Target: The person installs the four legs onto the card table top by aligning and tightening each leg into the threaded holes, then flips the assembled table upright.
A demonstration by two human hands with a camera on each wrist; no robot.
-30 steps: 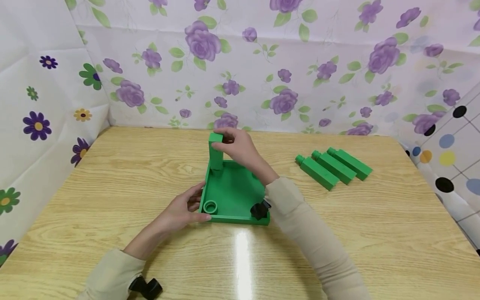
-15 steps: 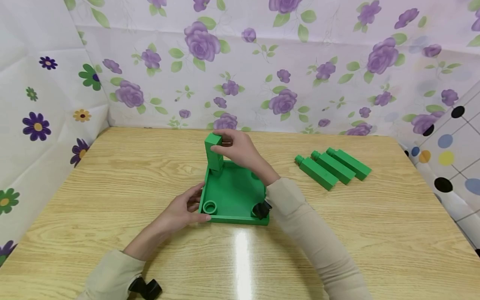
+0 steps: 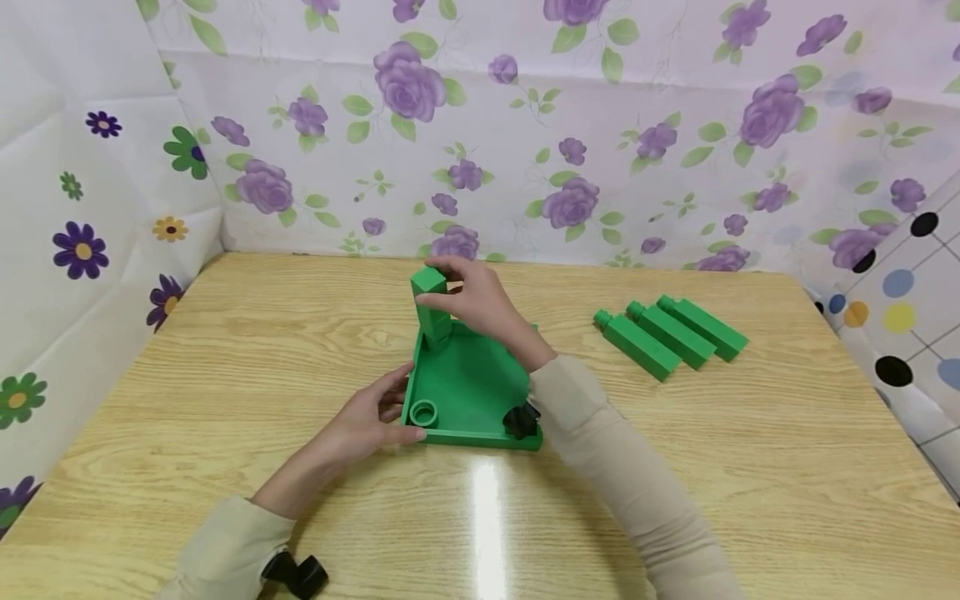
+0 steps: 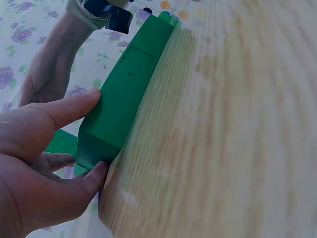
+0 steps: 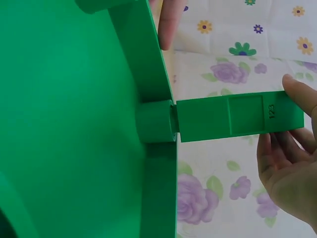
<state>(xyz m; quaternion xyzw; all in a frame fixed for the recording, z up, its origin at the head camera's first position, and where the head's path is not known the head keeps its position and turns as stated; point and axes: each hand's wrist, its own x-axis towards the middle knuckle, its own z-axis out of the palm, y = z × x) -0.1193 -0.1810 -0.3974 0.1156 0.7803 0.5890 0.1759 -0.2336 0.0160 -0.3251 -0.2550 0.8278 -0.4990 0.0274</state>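
Note:
My right hand point(image 3: 480, 296) grips the top of a square green leg point(image 3: 431, 304), thumb on one side and fingers on the other. The leg stands nearly upright over the back-left corner of a shallow green tray-like tabletop point(image 3: 472, 375). In the right wrist view the leg point(image 5: 218, 118) meets a round socket point(image 5: 156, 121), a narrow neck just showing between them. My left hand point(image 3: 363, 425) holds the tabletop's front-left corner, thumb at the front rim and fingers along the left side. Beside the thumb is another round socket point(image 3: 424, 413).
Three more green legs point(image 3: 640, 343) with round threaded-looking ends lie side by side on the wooden table point(image 3: 750, 467), right of the tabletop piece. Flower-patterned sheets point(image 3: 510, 150) rise behind and at both sides. My right forearm hides part of the tabletop's right side.
The leg has turned about its long axis, so an edge now faces forward, and it leans slightly. My right hand shifts a little with it. My left hand keeps its hold.

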